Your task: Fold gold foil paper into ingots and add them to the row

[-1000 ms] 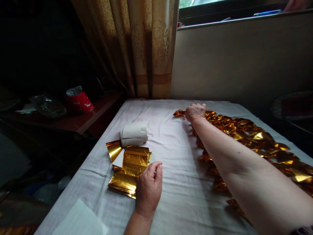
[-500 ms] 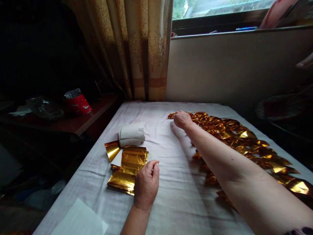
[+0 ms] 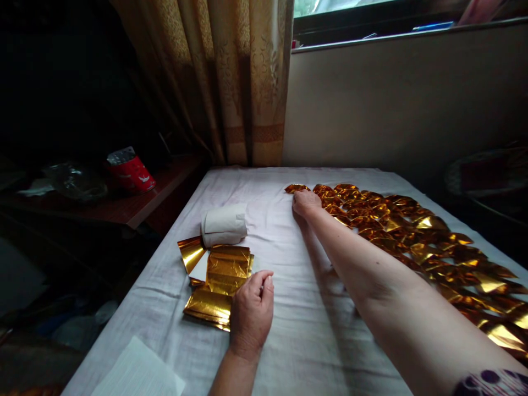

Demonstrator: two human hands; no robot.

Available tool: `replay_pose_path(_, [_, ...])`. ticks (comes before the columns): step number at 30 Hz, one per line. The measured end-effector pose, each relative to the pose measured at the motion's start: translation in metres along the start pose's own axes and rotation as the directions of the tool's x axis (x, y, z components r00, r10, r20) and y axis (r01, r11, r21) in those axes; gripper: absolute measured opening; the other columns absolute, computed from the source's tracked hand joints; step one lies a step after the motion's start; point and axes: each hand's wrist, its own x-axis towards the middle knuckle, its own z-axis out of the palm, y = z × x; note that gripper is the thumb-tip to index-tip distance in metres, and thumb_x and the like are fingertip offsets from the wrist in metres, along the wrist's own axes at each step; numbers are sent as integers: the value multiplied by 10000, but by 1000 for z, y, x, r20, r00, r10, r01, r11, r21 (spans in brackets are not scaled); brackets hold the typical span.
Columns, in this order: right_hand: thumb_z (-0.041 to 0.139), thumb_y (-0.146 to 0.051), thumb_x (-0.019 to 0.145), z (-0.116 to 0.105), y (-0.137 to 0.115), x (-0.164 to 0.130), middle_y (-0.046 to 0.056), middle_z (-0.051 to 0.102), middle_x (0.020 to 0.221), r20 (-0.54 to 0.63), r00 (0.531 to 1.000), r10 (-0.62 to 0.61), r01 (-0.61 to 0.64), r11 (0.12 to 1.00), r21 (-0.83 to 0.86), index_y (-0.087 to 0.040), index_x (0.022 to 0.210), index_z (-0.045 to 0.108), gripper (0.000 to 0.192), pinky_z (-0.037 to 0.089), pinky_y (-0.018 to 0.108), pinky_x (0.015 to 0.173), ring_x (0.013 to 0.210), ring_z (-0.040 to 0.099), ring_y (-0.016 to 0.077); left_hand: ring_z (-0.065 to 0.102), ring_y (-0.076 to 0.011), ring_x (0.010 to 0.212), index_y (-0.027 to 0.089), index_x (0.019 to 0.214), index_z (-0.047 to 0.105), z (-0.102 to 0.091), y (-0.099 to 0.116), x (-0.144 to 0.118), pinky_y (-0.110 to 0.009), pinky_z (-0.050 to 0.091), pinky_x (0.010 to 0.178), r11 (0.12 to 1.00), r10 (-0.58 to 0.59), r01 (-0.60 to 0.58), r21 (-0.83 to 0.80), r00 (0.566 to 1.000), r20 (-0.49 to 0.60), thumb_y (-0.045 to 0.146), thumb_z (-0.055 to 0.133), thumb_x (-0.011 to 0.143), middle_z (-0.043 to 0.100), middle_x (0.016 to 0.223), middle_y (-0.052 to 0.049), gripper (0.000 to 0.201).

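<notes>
My left hand (image 3: pixel 251 313) rests on the table, its fingers curled in and the thumb against the index finger, with nothing visible in it. It touches or overlaps the right end of a stack of gold foil sheets (image 3: pixel 208 309). At the far side, my right hand (image 3: pixel 306 202) is just on the near side of a folded gold foil piece (image 3: pixel 296 188); its fingers point down and are mostly hidden, so I cannot tell whether they touch it. Many similar folded gold pieces (image 3: pixel 424 223) lie in rows beyond and beside my right forearm.
A white paper roll (image 3: pixel 225 224) lies behind more gold sheets (image 3: pixel 228 263). One fanned gold sheet (image 3: pixel 190 254) leans at their left. White paper (image 3: pixel 138 371) lies at the near left of the cloth-covered table (image 3: pixel 284 352). A red container (image 3: pixel 132 175) stands on a side table.
My right hand has drawn slightly back from the folded gold piece at the far end, which now shows more fully. My left hand keeps its place by the stack. The view has tilted slightly.
</notes>
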Motion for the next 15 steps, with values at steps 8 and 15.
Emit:
replay_pose_path(8, [421,-185,931,-5,-9,1,222,594,1237,-60,998,-30,28,999,-20,-118,1259,605,383,471,354,894,1094,592,275,710,-170,703,208,920,704,0,1,1,-269,561,689,1000,-19,19,-7,1000,2,283,446,932,745,763,-40,269])
replay_pose_path(15, [353,-188,963,-5,-29,8,82,305,1575,-93,953,-290,280,954,-106,-276,1327,559,427,336,471,1032,1403,282,305,718,-172,757,221,933,702,1,-1,-1,-271,563,713,999,-38,38,-11,999,18,294,451,935,759,838,-41,261])
